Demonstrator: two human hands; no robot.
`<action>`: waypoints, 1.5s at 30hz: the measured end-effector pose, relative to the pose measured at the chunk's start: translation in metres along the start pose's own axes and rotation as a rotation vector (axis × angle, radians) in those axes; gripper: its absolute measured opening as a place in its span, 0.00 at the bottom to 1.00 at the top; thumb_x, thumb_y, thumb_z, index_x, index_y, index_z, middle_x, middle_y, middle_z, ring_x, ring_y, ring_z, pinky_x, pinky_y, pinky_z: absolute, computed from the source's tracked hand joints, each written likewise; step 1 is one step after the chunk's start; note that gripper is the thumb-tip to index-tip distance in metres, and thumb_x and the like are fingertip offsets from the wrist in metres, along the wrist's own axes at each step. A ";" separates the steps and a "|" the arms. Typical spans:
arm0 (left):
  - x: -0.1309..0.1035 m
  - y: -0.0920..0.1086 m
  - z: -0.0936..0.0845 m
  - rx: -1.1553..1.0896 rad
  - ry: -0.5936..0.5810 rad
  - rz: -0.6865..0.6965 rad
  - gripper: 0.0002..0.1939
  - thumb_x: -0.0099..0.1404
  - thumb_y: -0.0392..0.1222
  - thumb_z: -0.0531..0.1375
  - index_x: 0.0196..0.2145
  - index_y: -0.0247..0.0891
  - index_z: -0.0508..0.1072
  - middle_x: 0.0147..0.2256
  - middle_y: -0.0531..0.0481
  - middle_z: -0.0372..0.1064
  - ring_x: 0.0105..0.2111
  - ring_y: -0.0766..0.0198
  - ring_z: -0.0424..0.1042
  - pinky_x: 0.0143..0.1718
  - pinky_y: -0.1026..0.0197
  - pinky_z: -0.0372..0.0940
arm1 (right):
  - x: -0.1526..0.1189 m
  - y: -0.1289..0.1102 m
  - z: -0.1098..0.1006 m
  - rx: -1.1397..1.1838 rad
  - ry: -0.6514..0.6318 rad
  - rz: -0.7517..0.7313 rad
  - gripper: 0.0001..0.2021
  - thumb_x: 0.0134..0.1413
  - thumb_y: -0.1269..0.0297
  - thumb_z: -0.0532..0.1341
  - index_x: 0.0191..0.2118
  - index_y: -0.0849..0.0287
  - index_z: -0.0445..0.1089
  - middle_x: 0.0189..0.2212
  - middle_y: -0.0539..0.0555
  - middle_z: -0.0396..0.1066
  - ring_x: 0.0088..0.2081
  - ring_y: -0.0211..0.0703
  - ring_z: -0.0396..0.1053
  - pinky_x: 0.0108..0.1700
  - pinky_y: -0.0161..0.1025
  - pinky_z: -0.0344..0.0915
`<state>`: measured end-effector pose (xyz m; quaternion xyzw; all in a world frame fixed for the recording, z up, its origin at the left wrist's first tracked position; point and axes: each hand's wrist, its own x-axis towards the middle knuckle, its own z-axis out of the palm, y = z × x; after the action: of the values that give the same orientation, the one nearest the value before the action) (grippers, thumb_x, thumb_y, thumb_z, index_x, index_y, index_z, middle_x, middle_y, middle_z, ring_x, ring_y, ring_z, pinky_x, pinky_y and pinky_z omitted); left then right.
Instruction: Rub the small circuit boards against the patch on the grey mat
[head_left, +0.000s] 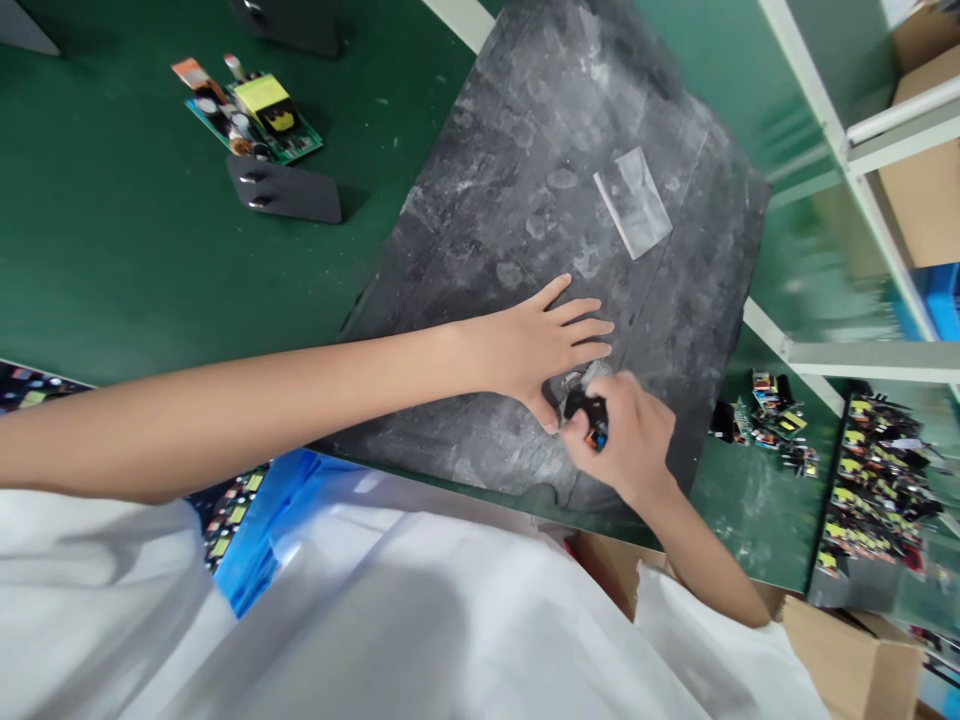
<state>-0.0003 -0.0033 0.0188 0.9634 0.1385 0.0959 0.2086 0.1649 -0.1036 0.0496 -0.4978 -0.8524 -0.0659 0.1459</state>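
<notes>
My left hand (536,345) is spread over the dark, scuffed mat (480,230), its fingers apart and pointing right. Its thumb reaches down beside my right hand (630,430), which is closed around a small black part (589,410) with bits of blue and orange showing. Fingers cover most of that part, so I cannot tell its exact kind. Just behind it, between the two hands, something greyish and shiny is partly hidden. A small clear plastic bag (637,205) lies flat on the mat, beyond my fingertips.
On the green table (112,250) at left are a circuit board (259,115) and black plug covers with metal pins (285,190). Several boards (776,415) lie right of the mat, near a full tray of them (874,480). White rack bars (847,150) stand behind; a cardboard box (847,655) is lower right.
</notes>
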 end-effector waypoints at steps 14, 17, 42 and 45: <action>0.000 0.001 -0.001 -0.008 0.003 -0.001 0.46 0.53 0.65 0.58 0.62 0.33 0.54 0.64 0.42 0.48 0.66 0.46 0.41 0.64 0.37 0.32 | 0.005 0.005 0.002 -0.016 0.032 0.022 0.05 0.54 0.64 0.50 0.36 0.58 0.58 0.26 0.49 0.58 0.22 0.42 0.58 0.23 0.37 0.53; 0.000 0.001 -0.001 -0.009 0.014 -0.002 0.46 0.53 0.64 0.58 0.62 0.34 0.54 0.64 0.42 0.47 0.65 0.46 0.41 0.64 0.37 0.33 | 0.002 0.004 0.002 -0.002 0.000 -0.053 0.04 0.55 0.64 0.51 0.36 0.58 0.58 0.24 0.48 0.56 0.21 0.42 0.57 0.22 0.37 0.51; 0.001 0.001 -0.001 -0.015 -0.001 -0.005 0.47 0.52 0.65 0.59 0.62 0.34 0.54 0.64 0.41 0.47 0.66 0.45 0.41 0.64 0.37 0.32 | -0.001 0.005 -0.001 0.022 0.023 0.041 0.05 0.52 0.65 0.52 0.35 0.57 0.58 0.25 0.48 0.57 0.22 0.42 0.58 0.22 0.36 0.52; 0.001 0.001 -0.001 -0.016 0.001 -0.004 0.46 0.52 0.65 0.58 0.62 0.35 0.54 0.64 0.41 0.47 0.66 0.45 0.41 0.64 0.37 0.32 | -0.001 0.004 0.000 0.019 0.018 0.054 0.05 0.52 0.65 0.51 0.36 0.57 0.58 0.26 0.49 0.57 0.23 0.42 0.59 0.23 0.36 0.53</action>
<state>0.0004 -0.0037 0.0197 0.9613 0.1399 0.0973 0.2164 0.1687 -0.1025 0.0491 -0.5187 -0.8378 -0.0582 0.1599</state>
